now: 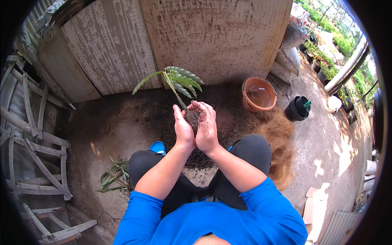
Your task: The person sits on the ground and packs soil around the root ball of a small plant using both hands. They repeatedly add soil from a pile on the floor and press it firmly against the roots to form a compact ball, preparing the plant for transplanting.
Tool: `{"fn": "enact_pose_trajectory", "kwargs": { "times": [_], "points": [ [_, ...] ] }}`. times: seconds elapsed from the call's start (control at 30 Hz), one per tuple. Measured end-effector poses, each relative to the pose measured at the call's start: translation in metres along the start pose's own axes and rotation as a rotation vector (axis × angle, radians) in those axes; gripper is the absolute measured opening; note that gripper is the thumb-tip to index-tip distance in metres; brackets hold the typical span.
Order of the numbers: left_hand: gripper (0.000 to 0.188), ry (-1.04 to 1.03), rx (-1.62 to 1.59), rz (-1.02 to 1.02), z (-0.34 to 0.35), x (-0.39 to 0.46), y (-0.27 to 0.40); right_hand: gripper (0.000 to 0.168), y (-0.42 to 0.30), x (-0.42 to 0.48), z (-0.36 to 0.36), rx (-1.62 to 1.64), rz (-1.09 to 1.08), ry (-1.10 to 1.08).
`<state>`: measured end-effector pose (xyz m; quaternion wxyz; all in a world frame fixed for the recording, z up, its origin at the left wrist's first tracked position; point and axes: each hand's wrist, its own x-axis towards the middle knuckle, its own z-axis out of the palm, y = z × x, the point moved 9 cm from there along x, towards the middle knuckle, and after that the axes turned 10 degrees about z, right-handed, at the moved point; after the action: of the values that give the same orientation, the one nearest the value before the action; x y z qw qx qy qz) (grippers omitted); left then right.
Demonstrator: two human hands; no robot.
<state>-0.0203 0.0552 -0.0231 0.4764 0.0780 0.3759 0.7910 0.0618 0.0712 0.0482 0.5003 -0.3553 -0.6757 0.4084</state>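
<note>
Between my cupped palms is a dark, soil-covered root ball (192, 118), and a leafy plant (181, 80) rises out of it, leaning up and to the left. My left hand (183, 127) wraps its left side. On the right, my right hand (206, 124) curves over it with soil on the fingers. The wrists nearly touch. Long green wavy-edged leaves hang from the plant's thin stems. Below the hands lies loose dark soil (199, 159) on the ground between my knees. My palms hide part of the root ball.
A terracotta-coloured bucket (260, 105) holding liquid stands at the right, near black nested pots (295, 111). Brown coir-like fibre (280, 131) lies beside my right knee. Cut leaves (114, 176) lie at the left. Panels (214, 39) stand ahead; a wooden frame (43, 150) is at far left.
</note>
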Motion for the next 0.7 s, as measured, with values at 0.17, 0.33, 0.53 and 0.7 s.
{"fn": "enact_pose_trajectory", "kwargs": {
  "times": [0.17,0.33,0.53,0.7],
  "points": [
    [0.054,-0.063,0.019,0.031,0.011,-0.003,0.005,0.041,-0.002,-0.001,-0.006,0.050,-0.044,0.049],
    [0.054,-0.034,-0.004,-0.012,0.011,-0.005,0.003,0.038,0.012,-0.002,-0.007,0.416,0.097,0.046],
    [0.054,0.062,-0.067,-0.220,-0.002,-0.001,-0.009,0.030,0.004,0.004,-0.024,0.344,0.113,0.068],
    [0.053,0.039,-0.143,-0.152,-0.007,0.009,-0.013,0.027,-0.010,0.002,-0.006,0.031,-0.032,-0.041]
  ]
}}
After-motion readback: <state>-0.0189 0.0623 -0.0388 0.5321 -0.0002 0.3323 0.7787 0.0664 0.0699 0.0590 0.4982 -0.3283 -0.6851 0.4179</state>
